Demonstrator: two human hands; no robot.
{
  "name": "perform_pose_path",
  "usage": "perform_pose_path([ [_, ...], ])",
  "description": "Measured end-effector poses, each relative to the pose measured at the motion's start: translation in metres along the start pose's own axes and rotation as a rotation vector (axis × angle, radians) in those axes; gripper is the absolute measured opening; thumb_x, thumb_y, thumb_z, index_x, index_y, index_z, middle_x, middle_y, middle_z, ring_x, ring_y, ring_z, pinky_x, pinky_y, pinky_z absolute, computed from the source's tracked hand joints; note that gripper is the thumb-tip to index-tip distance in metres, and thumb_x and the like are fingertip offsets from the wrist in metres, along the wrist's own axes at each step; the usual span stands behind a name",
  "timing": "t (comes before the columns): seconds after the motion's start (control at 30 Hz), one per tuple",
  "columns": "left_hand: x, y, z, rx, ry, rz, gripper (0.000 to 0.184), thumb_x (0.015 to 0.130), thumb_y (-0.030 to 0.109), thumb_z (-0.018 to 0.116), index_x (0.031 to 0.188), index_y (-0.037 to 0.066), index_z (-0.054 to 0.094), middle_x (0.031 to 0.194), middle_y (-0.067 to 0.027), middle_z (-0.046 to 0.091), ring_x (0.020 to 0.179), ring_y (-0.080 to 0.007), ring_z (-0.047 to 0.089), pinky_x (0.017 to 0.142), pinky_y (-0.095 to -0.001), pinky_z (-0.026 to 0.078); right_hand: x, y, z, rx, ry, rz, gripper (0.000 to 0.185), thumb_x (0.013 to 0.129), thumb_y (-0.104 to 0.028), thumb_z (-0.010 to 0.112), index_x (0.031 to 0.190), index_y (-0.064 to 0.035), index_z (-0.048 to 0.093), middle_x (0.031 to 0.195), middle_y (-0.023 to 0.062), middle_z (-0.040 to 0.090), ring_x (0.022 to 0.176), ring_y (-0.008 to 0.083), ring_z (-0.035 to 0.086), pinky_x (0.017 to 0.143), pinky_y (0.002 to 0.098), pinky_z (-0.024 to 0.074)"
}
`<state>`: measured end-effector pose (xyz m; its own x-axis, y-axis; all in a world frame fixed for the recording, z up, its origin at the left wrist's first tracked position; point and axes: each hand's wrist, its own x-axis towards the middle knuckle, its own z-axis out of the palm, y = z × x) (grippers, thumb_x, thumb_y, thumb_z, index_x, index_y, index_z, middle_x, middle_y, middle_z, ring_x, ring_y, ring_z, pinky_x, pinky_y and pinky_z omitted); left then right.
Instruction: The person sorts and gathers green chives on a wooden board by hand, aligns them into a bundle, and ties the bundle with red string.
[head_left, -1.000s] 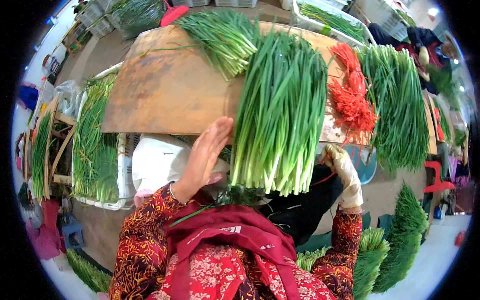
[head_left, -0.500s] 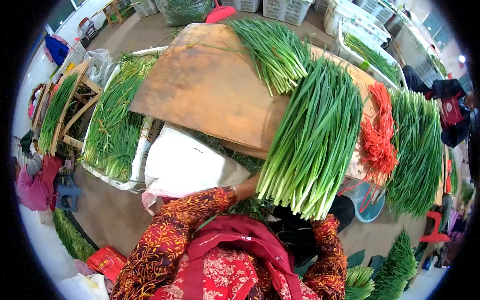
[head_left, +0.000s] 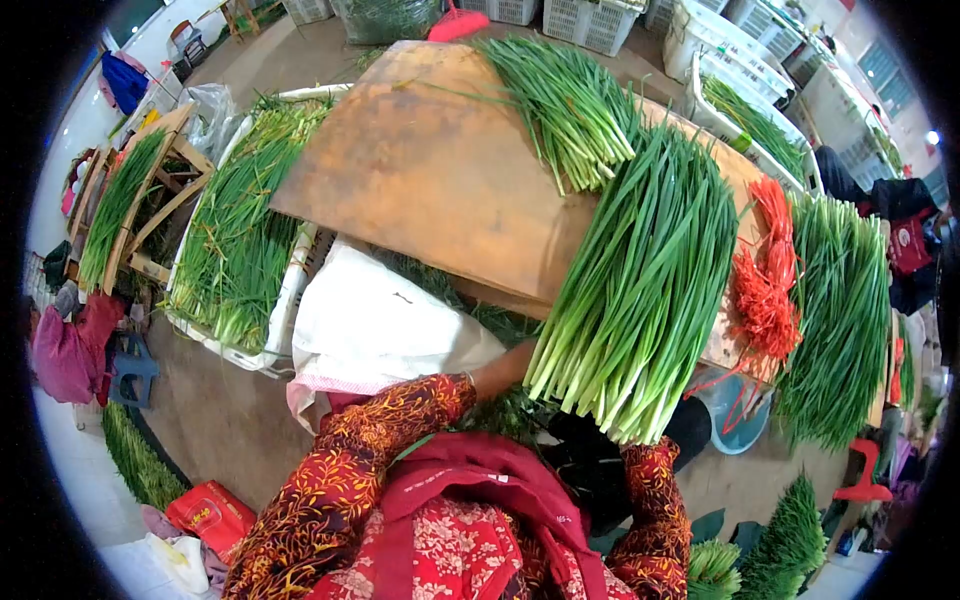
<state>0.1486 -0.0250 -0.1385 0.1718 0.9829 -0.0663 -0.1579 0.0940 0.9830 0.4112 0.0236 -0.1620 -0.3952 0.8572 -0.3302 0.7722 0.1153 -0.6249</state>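
Observation:
A large bunch of long green leafy stalks, like garlic chives, lies over the right part of a wooden board. Its pale stem ends overhang the near edge, towards me. My left hand reaches in at the left side of the stem ends. Only its wrist and back show, and the bunch covers its fingers. On the other side, my right sleeve ends just below the stem tips, with the hand hidden beneath them. A smaller bunch of chives rests farther back on the board.
Red plastic ties lie right of the bunch, beside more stacked chives. A white crate of chives stands left, near a white sack. Below the board's right end is a blue basin. A red stool stands right.
The view has shifted slightly, so the board and the bunch sit a little farther right in the picture. My arms and the bunch keep nearly the same places relative to each other.

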Motion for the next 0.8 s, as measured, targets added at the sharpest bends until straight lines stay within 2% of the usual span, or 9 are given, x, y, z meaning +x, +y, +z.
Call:
perform_pose_path([
  [0.03, 0.001, 0.016, 0.003, -0.153, -0.008, -0.253, 0.028, 0.085, 0.015, 0.053, 0.109, 0.000, 0.054, 0.102, -0.0079, 0.060, 0.087, -0.0138, 0.055, 0.077, -0.0274, 0.045, 0.000, 0.000, -0.001, -0.005, 0.005, 0.002, 0.042, 0.090, -0.017, 0.036, 0.128, 0.0002, 0.035, 0.125, 0.0175, 0.044, 0.113, 0.0306, 0.045, 0.095, 0.0347, 0.0347],
  [0.1, -0.013, 0.035, 0.007, -0.231, -0.018, -0.191, 0.027, 0.086, 0.014, 0.052, 0.110, 0.001, 0.053, 0.101, -0.0074, 0.060, 0.087, -0.0146, 0.055, 0.075, -0.0282, 0.046, -0.001, -0.002, 0.001, -0.007, 0.025, 0.008, 0.042, 0.089, -0.017, 0.036, 0.128, 0.0004, 0.034, 0.125, 0.0179, 0.043, 0.113, 0.0307, 0.045, 0.096, 0.0349, 0.0346],
  [0.17, -0.027, 0.021, 0.020, 0.130, -0.003, 0.231, 0.023, 0.085, 0.010, 0.053, 0.105, 0.000, 0.054, 0.099, -0.0085, 0.059, 0.088, -0.0186, 0.055, 0.075, -0.0318, 0.046, -0.004, -0.002, 0.005, -0.005, 0.037, 0.025, 0.043, 0.089, -0.017, 0.037, 0.128, 0.0006, 0.033, 0.125, 0.0182, 0.043, 0.113, 0.0308, 0.045, 0.096, 0.0352, 0.0344],
  [0.23, -0.036, 0.017, 0.023, 0.292, -0.060, 0.371, 0.022, 0.085, 0.013, 0.053, 0.103, 0.001, 0.054, 0.094, -0.0071, 0.057, 0.082, -0.0172, 0.052, 0.071, -0.0305, 0.043, -0.003, -0.004, 0.006, 0.003, 0.050, 0.038, 0.044, 0.089, -0.017, 0.037, 0.128, 0.0008, 0.033, 0.126, 0.0185, 0.042, 0.113, 0.0309, 0.044, 0.096, 0.0355, 0.0342],
  [0.43, -0.040, -0.008, 0.033, 0.282, -0.025, 0.246, 0.021, 0.085, 0.021, 0.052, 0.097, 0.005, 0.054, 0.079, -0.0029, 0.052, 0.065, -0.0128, 0.044, 0.056, -0.0268, 0.035, -0.005, -0.007, 0.008, 0.009, 0.066, 0.063, 0.046, 0.088, -0.018, 0.038, 0.129, 0.0013, 0.031, 0.127, 0.0194, 0.040, 0.114, 0.0312, 0.044, 0.097, 0.0363, 0.0337],
  [0.67, -0.041, -0.017, 0.043, -0.071, 0.326, 0.063, 0.023, 0.085, 0.031, 0.051, 0.091, 0.009, 0.053, 0.061, 0.0021, 0.045, 0.044, -0.0077, 0.035, 0.039, -0.0224, 0.025, -0.008, -0.008, 0.010, 0.002, 0.064, 0.077, 0.048, 0.088, -0.018, 0.039, 0.130, 0.0020, 0.029, 0.128, 0.0205, 0.038, 0.115, 0.0316, 0.043, 0.097, 0.0372, 0.0332],
  [0.7, -0.041, -0.018, 0.044, -0.214, 0.355, -0.051, 0.023, 0.085, 0.032, 0.051, 0.090, 0.010, 0.053, 0.058, 0.0028, 0.044, 0.041, -0.0069, 0.034, 0.036, -0.0218, 0.023, -0.008, -0.009, 0.011, -0.003, 0.064, 0.077, 0.048, 0.088, -0.018, 0.039, 0.130, 0.0021, 0.028, 0.129, 0.0206, 0.038, 0.115, 0.0316, 0.042, 0.097, 0.0373, 0.0331],
  [0.77, -0.037, -0.024, 0.035, -0.599, 0.378, -0.423, 0.024, 0.086, 0.033, 0.049, 0.092, 0.010, 0.053, 0.058, 0.0034, 0.043, 0.042, -0.0061, 0.034, 0.037, -0.0208, 0.024, -0.008, -0.009, 0.012, -0.008, 0.062, 0.076, 0.049, 0.087, -0.018, 0.039, 0.131, 0.0023, 0.028, 0.129, 0.0209, 0.037, 0.116, 0.0317, 0.042, 0.097, 0.0376, 0.0329],
  [0.8, -0.039, -0.017, 0.033, -0.359, 0.325, -0.403, 0.027, 0.087, 0.034, 0.047, 0.097, 0.009, 0.052, 0.059, 0.0034, 0.043, 0.045, -0.0067, 0.035, 0.040, -0.0203, 0.029, -0.008, -0.011, 0.012, -0.012, 0.063, 0.075, 0.050, 0.087, -0.018, 0.039, 0.131, 0.0024, 0.027, 0.129, 0.0211, 0.037, 0.116, 0.0318, 0.042, 0.098, 0.0377, 0.0328],
])
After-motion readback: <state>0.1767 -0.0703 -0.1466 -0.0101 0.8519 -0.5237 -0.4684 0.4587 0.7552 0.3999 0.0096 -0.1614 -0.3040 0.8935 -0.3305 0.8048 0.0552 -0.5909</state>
